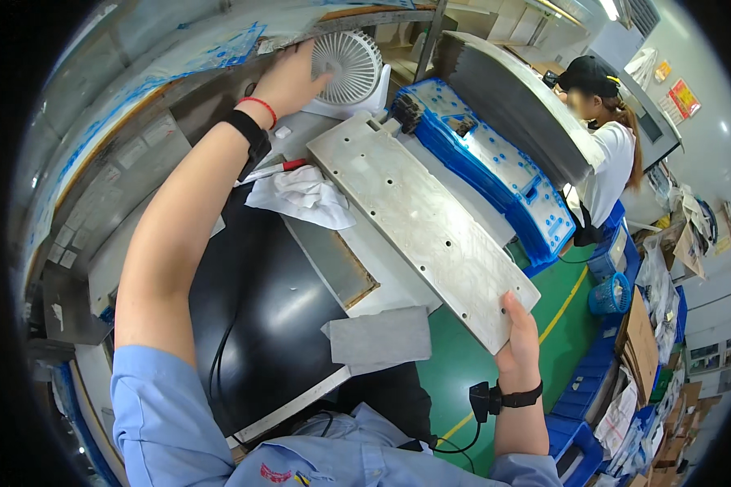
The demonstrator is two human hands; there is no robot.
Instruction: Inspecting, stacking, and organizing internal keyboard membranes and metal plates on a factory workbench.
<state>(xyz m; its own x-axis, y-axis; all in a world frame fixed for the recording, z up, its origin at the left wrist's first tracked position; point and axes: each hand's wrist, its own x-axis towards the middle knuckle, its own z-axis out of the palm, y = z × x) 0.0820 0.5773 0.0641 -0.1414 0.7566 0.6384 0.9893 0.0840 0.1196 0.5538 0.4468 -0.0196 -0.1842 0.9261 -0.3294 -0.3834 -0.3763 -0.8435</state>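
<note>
- Gripping one end of a metal plate (426,231), the worker's right hand (518,337) has its thumb on the upper face; the other fingers are mostly hidden, presumably hooked beneath.
- Plate location: slanting across the work area, far end over the bench (307,127), near end out above the green floor (455,385). Whether the far end bears fully on the bench cannot be told from where I stand.
- Probable reason for the hold: the near end overhangs, so a pinch at that corner would keep it from dipping.
- Left hand (296,77): raised at full reach, thumb apart from the fingers and in front of the fan (348,69). Fingertips partly lost at the shelf edge (357,18); cannot tell whether it holds anything or touches the fan.
- White cloth (300,195) bunched just beside the plate, a red-capped marker (280,169) by it; both seem placed for easy reach.
- Grey cloth (380,339) lying folded at the bench's near side, below the plate; perhaps padding, a judgement only.
- Blue-edged part (495,166) beyond the plate, roughly parallel to it; the blue looks like film, likely guarding the surface.
- Large curved panel (516,105) behind that; a co-worker (613,154) in a white top is at its far side.
</note>
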